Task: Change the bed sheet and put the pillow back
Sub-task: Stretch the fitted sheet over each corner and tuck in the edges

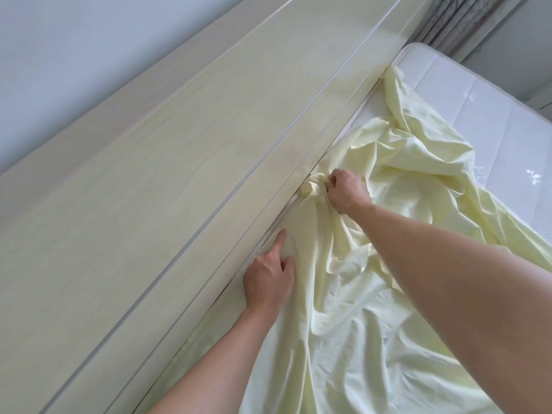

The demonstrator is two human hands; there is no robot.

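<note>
At headboard (167, 186) edge, right hand (346, 191) grips bunched yellow sheet (373, 279). Left hand (267, 279) presses sheet, index finger extended. Mattress (493, 100) partly bare.

Bare forearms, no sleeves; left hand (267, 277), right hand (346, 191).

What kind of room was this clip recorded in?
Most likely a bedroom. A white quilted mattress lies partly bare under a crumpled pale yellow bed sheet, pushed against a cream headboard. Curtains hang in the far corner.
</note>
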